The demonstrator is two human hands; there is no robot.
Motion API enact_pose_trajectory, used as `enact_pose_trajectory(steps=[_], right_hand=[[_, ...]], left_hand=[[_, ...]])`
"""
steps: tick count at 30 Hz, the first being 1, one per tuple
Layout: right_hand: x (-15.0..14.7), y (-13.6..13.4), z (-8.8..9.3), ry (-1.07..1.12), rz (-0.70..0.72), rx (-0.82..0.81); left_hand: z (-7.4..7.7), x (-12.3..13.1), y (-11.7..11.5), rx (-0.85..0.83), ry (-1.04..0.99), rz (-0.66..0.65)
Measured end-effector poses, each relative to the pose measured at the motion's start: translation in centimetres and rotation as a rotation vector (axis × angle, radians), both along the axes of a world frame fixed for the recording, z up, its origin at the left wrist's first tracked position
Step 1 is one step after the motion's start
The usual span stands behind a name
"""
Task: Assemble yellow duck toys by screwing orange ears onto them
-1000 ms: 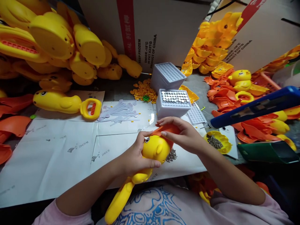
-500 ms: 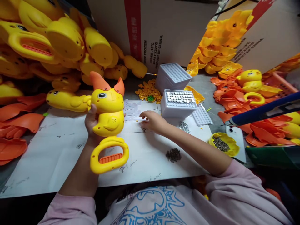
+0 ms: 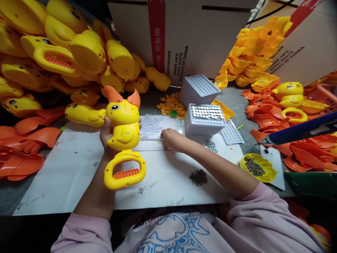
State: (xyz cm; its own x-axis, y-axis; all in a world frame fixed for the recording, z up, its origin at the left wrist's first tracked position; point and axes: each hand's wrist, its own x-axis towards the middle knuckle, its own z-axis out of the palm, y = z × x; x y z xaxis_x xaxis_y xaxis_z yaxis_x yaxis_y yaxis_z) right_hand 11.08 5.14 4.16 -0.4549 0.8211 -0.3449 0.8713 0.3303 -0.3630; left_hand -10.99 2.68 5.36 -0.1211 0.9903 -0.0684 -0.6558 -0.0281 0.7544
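A yellow duck toy (image 3: 123, 123) with orange pieces at its head and a looped handle below is held upright over the white sheet, at left of centre. My left hand (image 3: 106, 135) is wrapped round its back, partly hidden behind it. My right hand (image 3: 171, 138) is low at the sheet, fingers pressed together, beside thin pale stickers or strips (image 3: 151, 126); what its fingertips hold, if anything, is too small to make out. Small orange parts (image 3: 172, 105) lie behind that hand, and a white tray of silver discs (image 3: 205, 114) stands to its right.
Yellow toys (image 3: 86, 49) are heaped at the back left, orange parts (image 3: 23, 137) at the left. Dark screws (image 3: 198, 177) lie on the white sheet (image 3: 86, 186). At right are a yellow bowl of screws (image 3: 270, 172), a phone (image 3: 277, 182) and a blue tool (image 3: 300, 128).
My right hand has lowered to the sheet and its fingers have closed together. The view has shifted slightly; my left hand still holds the duck toy.
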Motion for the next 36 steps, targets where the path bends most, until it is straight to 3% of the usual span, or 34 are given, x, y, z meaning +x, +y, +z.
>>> enact_pose_trajectory(steps=[7,12,18,22,26,31,36], right_hand=[[0.4,-0.4,-0.1,-0.01,-0.004,0.023],[-0.5,0.6,-0.3,0.047,0.01,-0.033],[2.1,-1.2,0.8,0.4,-0.054,0.025],[3.9,-3.6,1.1,0.728,-0.09,0.127],[3.9,-5.1,0.5,0.918,-0.175,0.318],[3.9,-5.4,-0.7,0.921,-0.134,0.509],[5.1,-5.2,-0.7,0.903,-0.149,0.58]], left_hand=[[-0.1,0.0,0.2,-0.038,0.01,-0.005],[0.8,1.2,-0.4,-0.071,0.015,-0.007],[0.8,0.8,-0.5,-0.009,0.021,0.016],[0.2,1.3,-0.8,-0.036,-0.084,-0.088],[-0.4,4.1,-2.2,-0.125,-0.214,-0.247],[-1.1,6.9,-3.9,-0.215,-0.182,-0.41],[-2.0,6.6,-4.2,-0.235,-0.172,-0.454]])
